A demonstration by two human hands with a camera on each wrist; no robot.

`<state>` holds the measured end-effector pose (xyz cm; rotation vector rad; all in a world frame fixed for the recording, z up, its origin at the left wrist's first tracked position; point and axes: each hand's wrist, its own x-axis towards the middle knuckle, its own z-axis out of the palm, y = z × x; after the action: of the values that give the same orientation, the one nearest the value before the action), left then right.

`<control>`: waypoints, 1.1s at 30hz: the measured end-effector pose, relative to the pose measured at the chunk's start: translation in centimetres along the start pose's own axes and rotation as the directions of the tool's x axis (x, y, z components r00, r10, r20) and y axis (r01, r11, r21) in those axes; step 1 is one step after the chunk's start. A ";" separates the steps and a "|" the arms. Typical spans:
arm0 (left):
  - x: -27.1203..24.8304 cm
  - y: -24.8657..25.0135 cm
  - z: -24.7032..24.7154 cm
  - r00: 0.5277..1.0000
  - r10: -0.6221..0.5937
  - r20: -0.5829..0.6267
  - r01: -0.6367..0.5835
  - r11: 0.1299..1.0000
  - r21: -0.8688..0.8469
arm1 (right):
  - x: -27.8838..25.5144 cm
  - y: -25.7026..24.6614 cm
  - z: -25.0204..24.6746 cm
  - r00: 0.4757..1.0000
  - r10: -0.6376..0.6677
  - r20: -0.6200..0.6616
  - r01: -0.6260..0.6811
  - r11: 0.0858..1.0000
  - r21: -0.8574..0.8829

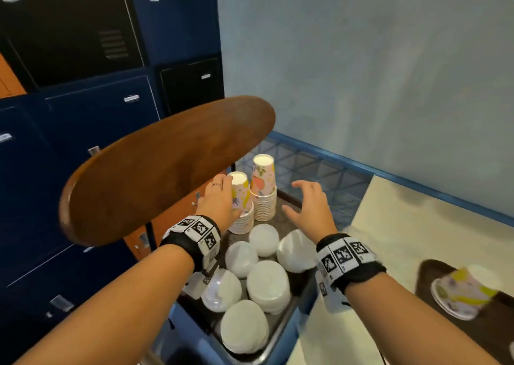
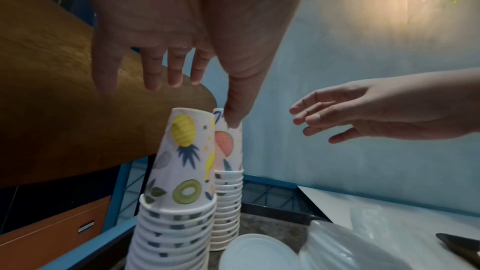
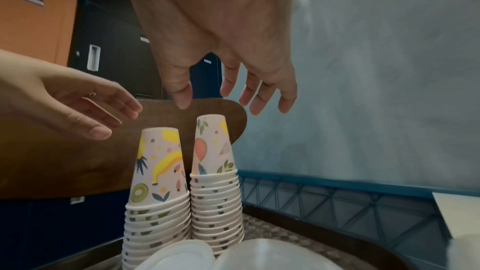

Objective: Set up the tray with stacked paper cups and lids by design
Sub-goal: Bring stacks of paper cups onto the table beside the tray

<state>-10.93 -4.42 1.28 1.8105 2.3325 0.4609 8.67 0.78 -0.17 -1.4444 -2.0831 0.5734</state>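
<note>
A dark tray [image 1: 288, 196] on a blue cart holds two stacks of upside-down fruit-print paper cups at its far end: a shorter left stack [image 1: 241, 207] [image 2: 179, 192] [image 3: 158, 182] and a taller right stack [image 1: 262, 191] [image 2: 228, 182] [image 3: 214, 171]. Several stacks of white lids [image 1: 267, 281] [image 3: 182, 256] fill the near part. My left hand [image 1: 217, 198] [image 2: 197, 81] [image 3: 85, 108] hovers at the left stack's top with straight fingers, holding nothing. My right hand [image 1: 308, 206] [image 2: 363, 114] [image 3: 226, 89] is spread open just right of and above the taller stack, apart from it.
A brown wooden chair back [image 1: 167, 170] juts in close on the left, above the tray's far corner. Blue and black lockers [image 1: 83, 114] stand behind it. A white counter [image 1: 403, 225] lies to the right, with a second dark tray and a tipped cup [image 1: 467, 292].
</note>
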 end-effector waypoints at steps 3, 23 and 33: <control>2.5 -1.9 0.7 1.000 -0.011 0.005 0.011 0.997 -0.081 | 2.9 -0.6 2.9 0.998 0.049 0.044 -0.048 0.999 -0.022; 6.9 -5.7 6.0 0.976 -0.100 0.193 0.199 0.768 -0.609 | 10.7 1.9 10.6 0.926 0.181 0.331 -0.291 0.900 0.323; 5.5 -9.1 8.8 0.917 -0.116 0.381 0.339 0.729 -0.595 | 10.9 1.7 12.3 0.897 -0.042 0.441 -0.195 0.857 0.477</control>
<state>-18.05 0.16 -9.68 1.1377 1.8066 0.7598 -1.10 11.14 -8.63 -1.1527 -1.9610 1.4838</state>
